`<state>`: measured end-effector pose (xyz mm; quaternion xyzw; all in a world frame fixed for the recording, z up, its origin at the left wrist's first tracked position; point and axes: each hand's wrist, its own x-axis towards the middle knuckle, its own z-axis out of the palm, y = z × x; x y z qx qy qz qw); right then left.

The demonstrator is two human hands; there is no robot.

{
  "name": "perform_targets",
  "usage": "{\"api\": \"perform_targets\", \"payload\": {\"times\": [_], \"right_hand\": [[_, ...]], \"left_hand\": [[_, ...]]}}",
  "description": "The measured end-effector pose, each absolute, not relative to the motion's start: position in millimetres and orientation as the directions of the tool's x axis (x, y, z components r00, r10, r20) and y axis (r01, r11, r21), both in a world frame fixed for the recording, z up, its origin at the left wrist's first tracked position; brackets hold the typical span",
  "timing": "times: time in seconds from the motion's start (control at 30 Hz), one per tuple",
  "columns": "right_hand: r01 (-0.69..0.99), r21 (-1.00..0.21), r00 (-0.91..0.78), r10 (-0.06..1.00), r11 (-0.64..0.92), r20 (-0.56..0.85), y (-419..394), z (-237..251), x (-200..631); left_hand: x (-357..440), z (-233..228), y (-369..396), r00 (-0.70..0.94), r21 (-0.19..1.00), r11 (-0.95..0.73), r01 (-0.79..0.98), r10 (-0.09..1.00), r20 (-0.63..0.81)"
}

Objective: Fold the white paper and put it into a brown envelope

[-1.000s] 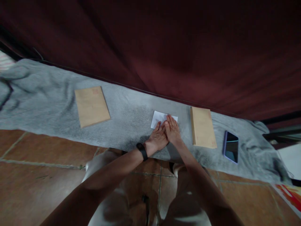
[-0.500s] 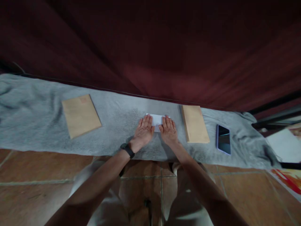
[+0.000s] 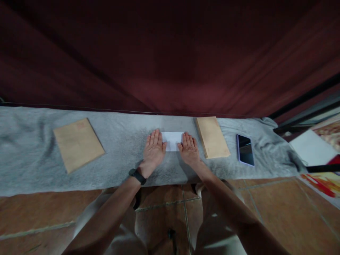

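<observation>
White paper (image 3: 172,141) ends hidden under flat, open hands, left (image 3: 153,151) and right (image 3: 189,152), gripping nothing.

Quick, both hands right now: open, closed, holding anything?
Left hand: open, flat, pressing the white paper's left end.
Right hand: open, flat on its right end.

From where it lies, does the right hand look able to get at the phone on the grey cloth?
Probably yes. The right hand lies flat on the white paper; only the flat brown envelope stack lies between it and the phone.
</observation>
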<state>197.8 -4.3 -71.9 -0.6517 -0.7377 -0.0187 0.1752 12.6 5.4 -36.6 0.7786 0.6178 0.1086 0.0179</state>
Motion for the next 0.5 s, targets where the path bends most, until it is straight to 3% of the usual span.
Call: {"api": "perform_targets", "payload": {"times": [0.13,0.33,0.5], "right_hand": [[0.959,-0.236,-0.086,0.955,0.157,0.285,-4.9,-71.7,196.2],[0.936,-0.321,-0.056,0.963,0.142,0.263,0.9,-59.3,197.0],[0.796,-0.459,-0.309,0.917,0.395,0.253,5.3,-42.7,183.0]], "left_hand": [[26.8,-36.7,5.4,0.357,0.185,-0.389,0.903,0.916,0.182],[36.4,-45.8,8.0,0.320,0.171,-0.335,0.926,0.941,0.109],[33.8,-49.6,9.4,0.349,0.129,-0.357,0.925,0.933,0.082]]}}
